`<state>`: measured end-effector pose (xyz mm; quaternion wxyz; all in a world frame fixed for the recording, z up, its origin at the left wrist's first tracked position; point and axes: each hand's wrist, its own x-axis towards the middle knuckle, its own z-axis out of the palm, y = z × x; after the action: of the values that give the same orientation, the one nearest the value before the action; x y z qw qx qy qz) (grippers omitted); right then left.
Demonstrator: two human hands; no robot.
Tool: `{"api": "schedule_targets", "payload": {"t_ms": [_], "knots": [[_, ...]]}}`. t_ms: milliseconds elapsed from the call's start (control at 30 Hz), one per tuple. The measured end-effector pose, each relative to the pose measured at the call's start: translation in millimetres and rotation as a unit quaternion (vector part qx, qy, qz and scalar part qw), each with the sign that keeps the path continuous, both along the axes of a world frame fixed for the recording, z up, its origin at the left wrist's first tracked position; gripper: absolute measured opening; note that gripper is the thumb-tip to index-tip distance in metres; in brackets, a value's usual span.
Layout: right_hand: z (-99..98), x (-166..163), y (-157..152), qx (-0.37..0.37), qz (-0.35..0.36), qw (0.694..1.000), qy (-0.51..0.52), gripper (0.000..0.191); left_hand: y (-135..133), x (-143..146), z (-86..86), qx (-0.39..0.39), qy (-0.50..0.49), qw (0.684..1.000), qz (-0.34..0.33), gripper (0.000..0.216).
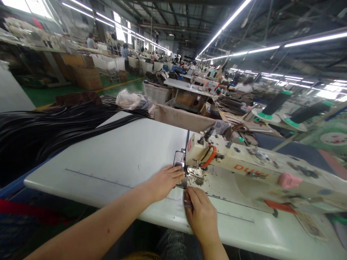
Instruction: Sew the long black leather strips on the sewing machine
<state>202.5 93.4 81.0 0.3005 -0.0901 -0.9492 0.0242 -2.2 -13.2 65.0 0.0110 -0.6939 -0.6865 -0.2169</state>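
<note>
My left hand (166, 181) lies flat beside the needle area of a white sewing machine (244, 166), its fingers stretched out towards the presser foot (194, 171). Under and beside its fingertips is the dark metal plate of the machine bed. My right hand (202, 213) is nearer the table's front edge, fingers curled and thumb side down. A narrow dark strip (188, 200) shows between its thumb and fingers. Another length of dark strip (188, 139) stands out behind the machine head, in line with the foot. The part between is hidden by my hands and the foot.
A thick bundle of long black strips (54, 130) hangs over the left side of the white table (114, 151). Thread cones (275, 104) stand at the right. A pink block (289, 180) sits on the machine arm. Behind are bins, other sewing tables and people.
</note>
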Motion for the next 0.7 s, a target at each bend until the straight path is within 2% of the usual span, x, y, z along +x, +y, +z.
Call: {"api": "schedule_targets", "payload": {"t_ms": [400, 700], "knots": [[-4.8, 2.2, 0.1, -0.002, -0.018, 1.0, -0.016, 0.044, 11.3, -2.4, 18.7, -0.051, -0.002, 0.998, 0.03, 0.053], [-4.4, 1.2, -1.0, -0.02, -0.024, 0.999, -0.014, 0.039, 12.6, -6.5, 22.6, -0.052, -0.018, 0.998, 0.034, 0.053]]}}
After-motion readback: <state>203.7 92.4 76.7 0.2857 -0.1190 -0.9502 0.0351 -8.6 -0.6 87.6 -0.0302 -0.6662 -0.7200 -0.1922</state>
